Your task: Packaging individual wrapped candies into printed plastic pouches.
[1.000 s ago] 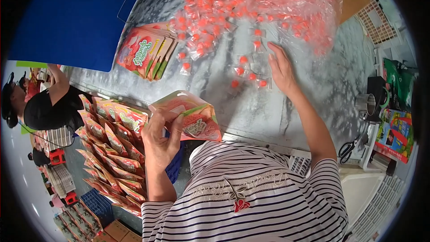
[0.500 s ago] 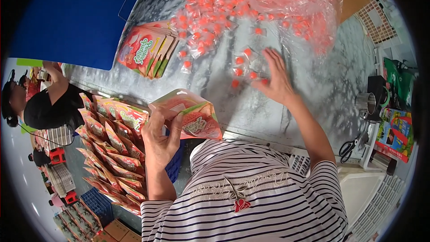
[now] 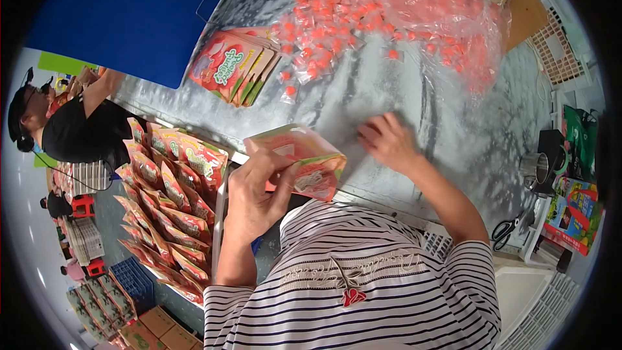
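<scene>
My left hand (image 3: pixel 256 188) pinches a red and green printed pouch (image 3: pixel 317 175) by its side, above the table's near edge; the pouch's mouth gapes toward the right. Close to that mouth, my right hand (image 3: pixel 389 144) is low over the table with its fingers curled in, slightly blurred. The small wrapped red candies that lay at this spot are out of sight, apparently gathered in its fingers. More wrapped red candies (image 3: pixel 324 42) lie loose farther off, spilling from a large clear plastic bag (image 3: pixel 414 0). A fanned stack of flat pouches (image 3: pixel 227 65) rests left of them.
Filled pouches (image 3: pixel 172 188) stand packed in rows in a crate at my left. A blue panel (image 3: pixel 123 19) covers the far left. Scissors (image 3: pixel 505 230), a metal cup (image 3: pixel 532 167) and a plastic basket (image 3: pixel 558 48) are along the right. A co-worker (image 3: pixel 84 123) sits at left.
My right hand has drawn toward me and curled its fingers, and the several candies near it are gone from the table. My left hand and the pouch have shifted right, its mouth wider. The view has shifted.
</scene>
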Motion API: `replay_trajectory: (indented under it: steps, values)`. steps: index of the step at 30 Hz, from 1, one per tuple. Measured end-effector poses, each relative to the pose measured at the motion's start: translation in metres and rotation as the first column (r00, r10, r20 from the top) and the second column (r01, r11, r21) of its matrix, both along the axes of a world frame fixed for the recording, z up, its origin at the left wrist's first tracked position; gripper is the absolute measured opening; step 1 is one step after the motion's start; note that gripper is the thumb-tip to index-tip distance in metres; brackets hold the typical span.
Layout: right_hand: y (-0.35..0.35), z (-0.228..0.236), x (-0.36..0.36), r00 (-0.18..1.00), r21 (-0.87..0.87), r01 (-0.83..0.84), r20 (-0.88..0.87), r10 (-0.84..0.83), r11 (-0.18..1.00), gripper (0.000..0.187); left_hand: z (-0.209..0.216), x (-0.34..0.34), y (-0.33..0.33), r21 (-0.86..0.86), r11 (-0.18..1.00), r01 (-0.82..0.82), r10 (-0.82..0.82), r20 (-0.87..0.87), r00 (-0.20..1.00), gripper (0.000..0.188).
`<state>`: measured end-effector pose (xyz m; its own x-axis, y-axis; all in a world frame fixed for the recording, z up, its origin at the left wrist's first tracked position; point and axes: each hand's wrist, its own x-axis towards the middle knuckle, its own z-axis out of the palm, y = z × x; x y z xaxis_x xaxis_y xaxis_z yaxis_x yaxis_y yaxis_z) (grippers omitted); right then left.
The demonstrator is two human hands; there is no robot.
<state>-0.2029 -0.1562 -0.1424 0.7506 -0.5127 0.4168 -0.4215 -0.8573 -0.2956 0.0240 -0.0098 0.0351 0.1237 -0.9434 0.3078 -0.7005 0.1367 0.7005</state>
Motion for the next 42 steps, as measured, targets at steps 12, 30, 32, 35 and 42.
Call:
replay_trajectory:
  steps: [12,30,32,35,42]
  values:
    - [-0.001,0.174,0.022,0.466,0.745,-0.64,0.569,-0.678,0.186,0.026,0.012,-0.042,-0.043,-0.05,0.937,0.346,-0.336,0.148,0.93,0.014]
    - [0.031,0.18,0.004,0.96,0.445,-0.062,0.271,-0.069,0.893,0.019,-0.002,-0.045,-0.037,-0.135,0.959,0.249,-0.239,0.087,0.967,0.022]
    - [0.031,0.19,0.004,0.985,0.387,-0.126,0.156,0.07,0.913,0.015,-0.002,-0.045,-0.032,-0.142,0.963,0.229,-0.22,0.081,0.972,0.022]
    - [0.026,0.184,0.0,0.954,0.354,-0.248,-0.073,0.29,0.902,0.014,-0.002,-0.048,-0.021,-0.186,0.943,0.277,-0.258,0.116,0.959,0.024]
    - [0.027,0.188,-0.003,0.822,0.474,-0.509,0.021,0.569,0.719,0.006,0.001,-0.004,-0.021,-0.141,0.975,0.173,-0.166,0.063,0.984,0.075]
